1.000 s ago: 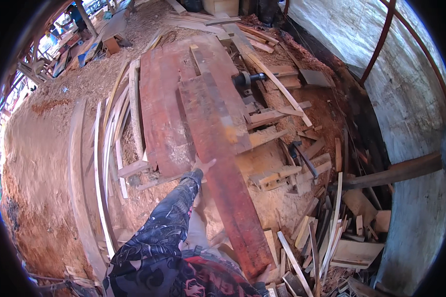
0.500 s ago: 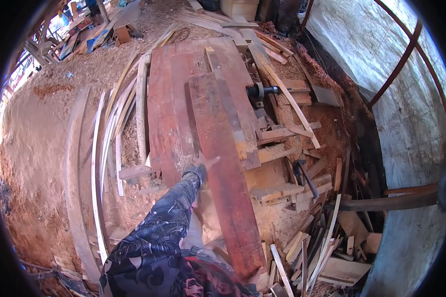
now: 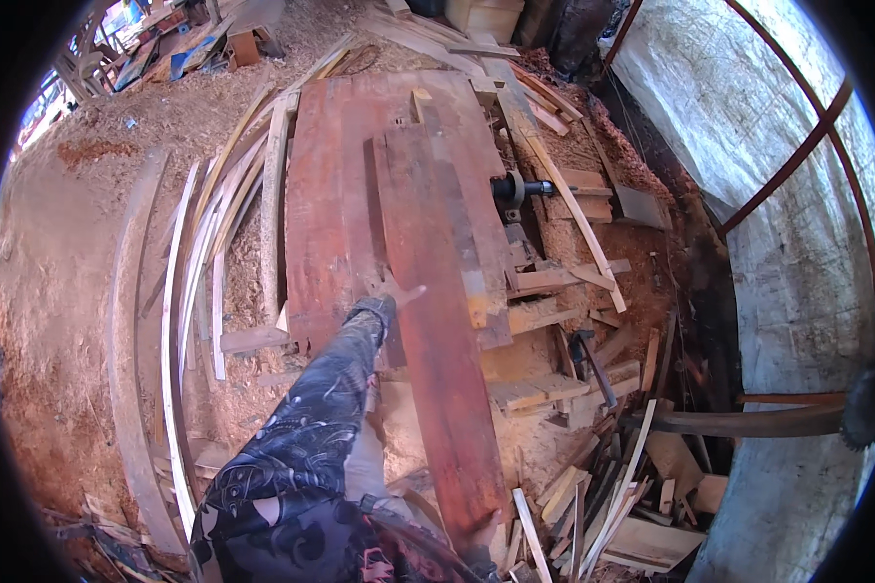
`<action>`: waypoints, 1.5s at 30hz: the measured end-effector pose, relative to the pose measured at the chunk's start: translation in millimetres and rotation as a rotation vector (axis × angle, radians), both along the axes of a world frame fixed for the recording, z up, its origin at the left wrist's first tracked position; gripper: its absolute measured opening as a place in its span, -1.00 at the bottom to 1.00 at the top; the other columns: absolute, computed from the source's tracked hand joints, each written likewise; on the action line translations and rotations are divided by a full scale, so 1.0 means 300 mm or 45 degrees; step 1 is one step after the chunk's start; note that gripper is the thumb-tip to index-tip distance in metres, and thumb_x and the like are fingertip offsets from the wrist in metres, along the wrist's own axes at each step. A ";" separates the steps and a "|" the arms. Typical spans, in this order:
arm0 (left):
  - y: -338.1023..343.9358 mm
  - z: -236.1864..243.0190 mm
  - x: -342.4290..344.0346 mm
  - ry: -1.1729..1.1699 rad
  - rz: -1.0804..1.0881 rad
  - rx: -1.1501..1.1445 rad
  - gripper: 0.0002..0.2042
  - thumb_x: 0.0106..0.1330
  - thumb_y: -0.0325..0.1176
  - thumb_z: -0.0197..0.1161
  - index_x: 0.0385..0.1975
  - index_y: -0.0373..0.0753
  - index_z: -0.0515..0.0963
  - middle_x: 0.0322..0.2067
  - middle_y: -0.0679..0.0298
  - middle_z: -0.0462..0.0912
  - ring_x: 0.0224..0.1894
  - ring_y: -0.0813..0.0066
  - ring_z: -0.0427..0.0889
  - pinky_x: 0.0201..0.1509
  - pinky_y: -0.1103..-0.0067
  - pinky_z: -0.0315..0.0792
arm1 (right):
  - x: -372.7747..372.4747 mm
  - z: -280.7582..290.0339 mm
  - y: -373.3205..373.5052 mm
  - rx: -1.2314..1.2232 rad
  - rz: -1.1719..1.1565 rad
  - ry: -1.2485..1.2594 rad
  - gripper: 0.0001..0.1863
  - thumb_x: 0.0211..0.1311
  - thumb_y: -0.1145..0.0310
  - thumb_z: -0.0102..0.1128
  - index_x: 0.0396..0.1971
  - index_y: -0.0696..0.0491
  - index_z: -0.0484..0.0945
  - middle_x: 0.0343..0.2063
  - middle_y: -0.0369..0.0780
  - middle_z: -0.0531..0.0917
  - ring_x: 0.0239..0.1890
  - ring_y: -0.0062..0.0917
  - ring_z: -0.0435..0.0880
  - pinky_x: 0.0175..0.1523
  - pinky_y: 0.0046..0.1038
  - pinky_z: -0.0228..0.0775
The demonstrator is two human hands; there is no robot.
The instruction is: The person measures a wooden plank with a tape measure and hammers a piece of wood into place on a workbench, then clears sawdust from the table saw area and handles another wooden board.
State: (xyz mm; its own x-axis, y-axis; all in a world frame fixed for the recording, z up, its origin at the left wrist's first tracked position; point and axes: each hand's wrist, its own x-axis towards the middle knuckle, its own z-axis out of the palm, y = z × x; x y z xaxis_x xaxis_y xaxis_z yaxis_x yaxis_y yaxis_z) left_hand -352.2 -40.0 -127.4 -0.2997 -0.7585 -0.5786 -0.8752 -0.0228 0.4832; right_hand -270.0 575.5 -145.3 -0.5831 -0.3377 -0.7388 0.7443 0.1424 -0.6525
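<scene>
A long reddish-brown plank [image 3: 437, 340] lies lengthwise over a worktable [image 3: 323, 214] of reddish boards, its near part jutting past the table's near edge toward me. My left hand [image 3: 395, 291] grips the plank's left edge about midway, thumb laid over the top face and the other fingers mostly hidden. At the near end, low in the view, my right hand [image 3: 483, 532] holds the plank's end; only part of it shows. A narrower dark board [image 3: 457, 209] lies along the plank's right side.
Long thin strips [image 3: 190, 282] lean along the table's left side. A black cylindrical machine part [image 3: 521, 188] sits to the right of the table. Wood offcuts [image 3: 642, 515] are heaped at the lower right, near a pale sheet wall [image 3: 797, 321]. Sawdust [image 3: 58, 291] covers the ground.
The plank has slid a little farther forward over the table, away from me. Both hands have moved forward with it, keeping their hold. The view has shifted slightly.
</scene>
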 end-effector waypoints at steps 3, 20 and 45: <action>0.177 0.073 0.120 0.184 -0.089 -0.157 0.19 0.07 0.39 0.26 0.49 -0.33 -0.18 0.47 -0.19 -0.09 0.50 -0.20 -0.11 0.52 0.04 -0.14 | 0.014 -0.038 -0.020 0.161 -0.091 0.040 -0.09 0.23 -0.42 -0.04 0.43 -0.13 0.15 0.40 -0.19 0.24 0.38 -0.17 0.24 0.39 0.10 0.11; 0.453 0.045 0.150 0.276 -0.103 -0.111 -0.09 0.26 0.06 0.26 0.46 -0.31 -0.04 0.46 0.05 0.07 0.52 0.05 -0.08 0.46 -0.07 -0.12 | -0.104 -0.245 -0.195 0.031 -0.173 -0.017 -0.16 0.15 -0.40 0.09 0.34 -0.21 0.28 0.29 -0.26 0.39 0.25 -0.22 0.38 0.24 0.00 0.30; -0.153 0.053 0.066 0.066 -0.208 -0.116 -0.04 0.27 0.13 0.21 0.48 -0.33 -0.11 0.47 0.02 0.07 0.54 0.02 -0.15 0.48 -0.11 -0.16 | -0.246 0.062 -0.991 -0.077 -0.412 -0.478 -0.40 0.15 -0.35 0.10 0.10 -0.33 0.47 0.12 -0.38 0.52 0.12 -0.35 0.48 0.05 -0.18 0.43</action>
